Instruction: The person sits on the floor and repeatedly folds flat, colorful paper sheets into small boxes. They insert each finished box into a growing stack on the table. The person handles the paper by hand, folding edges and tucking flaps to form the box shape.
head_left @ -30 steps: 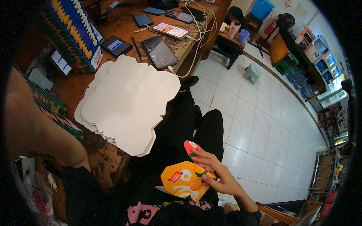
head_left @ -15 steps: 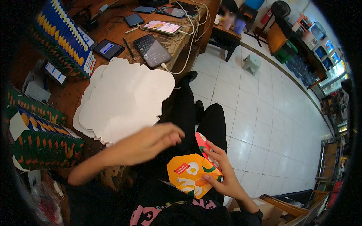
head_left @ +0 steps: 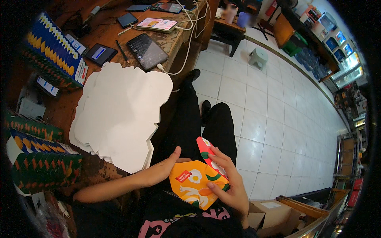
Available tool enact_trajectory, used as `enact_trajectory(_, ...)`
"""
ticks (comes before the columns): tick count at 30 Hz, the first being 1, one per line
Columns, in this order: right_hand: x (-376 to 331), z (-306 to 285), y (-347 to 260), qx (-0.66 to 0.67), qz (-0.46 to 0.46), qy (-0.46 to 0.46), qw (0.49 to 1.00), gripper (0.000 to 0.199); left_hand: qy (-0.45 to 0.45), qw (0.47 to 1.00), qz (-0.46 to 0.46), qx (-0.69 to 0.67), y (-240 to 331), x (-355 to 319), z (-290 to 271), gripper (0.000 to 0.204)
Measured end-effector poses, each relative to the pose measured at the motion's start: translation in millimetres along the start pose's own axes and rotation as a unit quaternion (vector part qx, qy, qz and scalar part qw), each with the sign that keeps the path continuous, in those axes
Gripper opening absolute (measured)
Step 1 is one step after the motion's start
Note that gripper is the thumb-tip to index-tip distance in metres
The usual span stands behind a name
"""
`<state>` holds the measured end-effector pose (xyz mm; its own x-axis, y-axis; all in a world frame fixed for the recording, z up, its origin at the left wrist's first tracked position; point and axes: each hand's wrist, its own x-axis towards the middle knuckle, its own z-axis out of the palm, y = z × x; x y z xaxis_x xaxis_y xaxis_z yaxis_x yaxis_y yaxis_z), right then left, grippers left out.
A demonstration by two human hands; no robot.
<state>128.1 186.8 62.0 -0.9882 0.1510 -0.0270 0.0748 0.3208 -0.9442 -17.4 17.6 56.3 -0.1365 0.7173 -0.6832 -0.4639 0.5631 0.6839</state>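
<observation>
Over my lap, my right hand (head_left: 230,183) pinches a partly folded paperboard box (head_left: 183,186), thumb on the front and fingers on the pink flap. Its panels are orange and pink, printed with eggs and leaves. My left hand (head_left: 168,166) is at the box's left edge, thumb raised and apart. The other fingers stretch toward the box, partly hidden behind it, and do not visibly grip it. A stack of white die-cut paperboard blanks (head_left: 119,107) lies on the wooden table (head_left: 59,119), to the left of my legs.
Nested blue-and-yellow cartons (head_left: 55,47) and green-patterned cartons (head_left: 47,168) stand at the left. Several phones, one a black phone (head_left: 146,50), lie with a pencil (head_left: 122,50) and a white cable (head_left: 186,63). A stool (head_left: 258,58) and cardboard box (head_left: 270,212) are to the right.
My left hand has come down from beside the white stack to the box's left edge. The right hand keeps its hold on the box. The whole view has shifted slightly.
</observation>
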Motion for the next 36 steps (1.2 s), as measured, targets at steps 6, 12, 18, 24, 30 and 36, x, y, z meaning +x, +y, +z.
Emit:
enact_trajectory(6,1.3,-2.5,-2.5,0.011,0.004,0.005,1.0,0.053,0.031,0.996,-0.019,-0.08,-5.4,1.1,5.8,0.087)
enact_trajectory(12,4.2,-5.0,-1.6,0.009,-0.001,-0.009,1.0,0.053,0.014,0.999,-0.032,-0.014,-5.2,-2.5,0.7,0.073)
enact_trajectory(18,4.0,-4.7,-1.1,0.019,-0.009,-0.005,1.0,0.052,0.011,1.0,0.003,0.021,-0.3,-7.8,2.7,0.056)
enact_trajectory(24,4.8,-6.0,7.4,-0.018,-0.05,-0.006,0.999,0.056,0.034,0.999,0.022,0.026,-2.2,-3.4,3.2,0.05)
enact_trajectory(30,3.0,-3.9,15.3,0.011,-0.037,0.0,0.999,0.053,0.157,0.987,-0.011,0.037,-0.2,-4.1,13.7,0.051)
enact_trajectory(36,3.5,-5.4,15.5,0.001,-0.023,-0.009,1.0,0.055,0.145,0.988,0.001,0.044,4.4,-6.0,16.4,0.053)
